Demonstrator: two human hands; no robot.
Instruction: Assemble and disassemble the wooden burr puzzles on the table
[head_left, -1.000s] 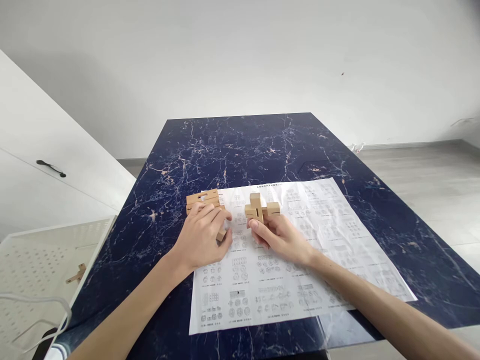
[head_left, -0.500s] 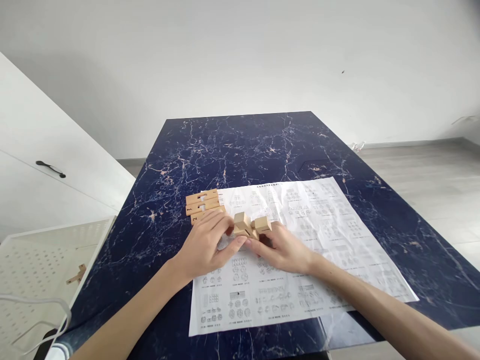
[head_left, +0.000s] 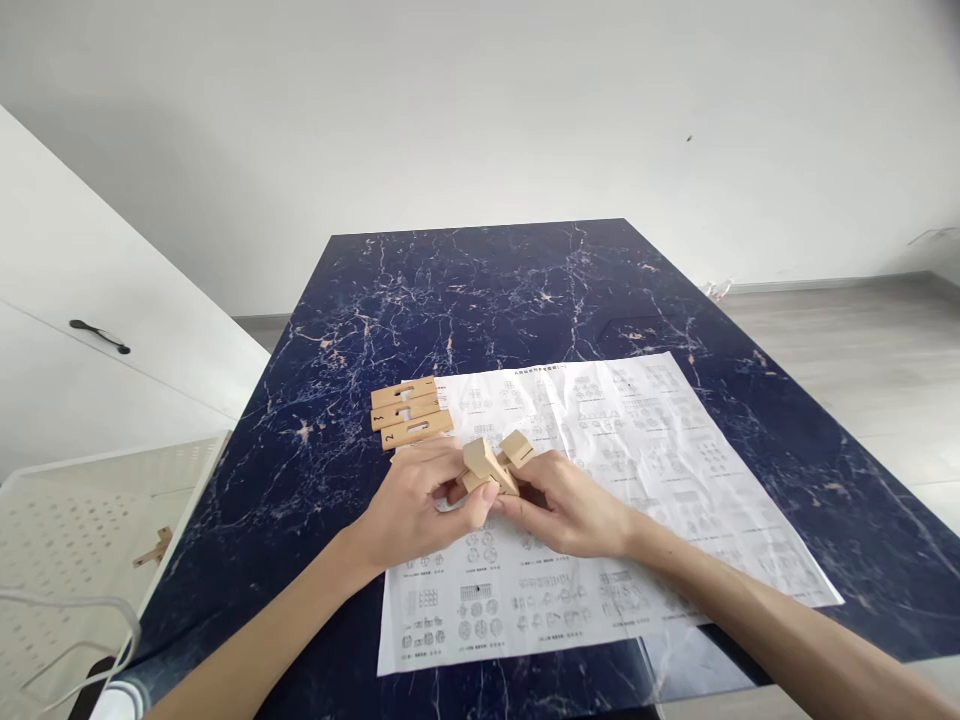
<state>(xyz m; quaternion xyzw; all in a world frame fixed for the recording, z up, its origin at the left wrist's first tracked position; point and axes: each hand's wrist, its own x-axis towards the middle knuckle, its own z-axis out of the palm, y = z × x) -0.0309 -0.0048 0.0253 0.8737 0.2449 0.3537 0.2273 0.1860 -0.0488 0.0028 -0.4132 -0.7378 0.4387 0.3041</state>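
Between both hands, above a printed instruction sheet (head_left: 600,560), I hold light wooden puzzle blocks (head_left: 480,458) that touch one another at angles. My left hand (head_left: 420,500) is closed on the left part, its thumb pressed along the near side. My right hand (head_left: 570,505) pinches the right part, a block (head_left: 516,448) with a dark slot in its side. The fingers hide how the pieces join. Beyond my left hand lie several flat slotted wooden pieces (head_left: 390,414) marked with numbers, overlapping the sheet's left edge.
The dark blue marbled table (head_left: 480,290) reaches toward a white wall. At the left stand a white cabinet (head_left: 97,270) and a perforated white basket (head_left: 67,510) with a small wooden piece (head_left: 154,548) in it. A white cable (head_left: 75,600) curves at the lower left.
Both hands have drawn slightly nearer to me, and the blocks have tilted and turned. My left hand uncovers more of the numbered piece marked 2.
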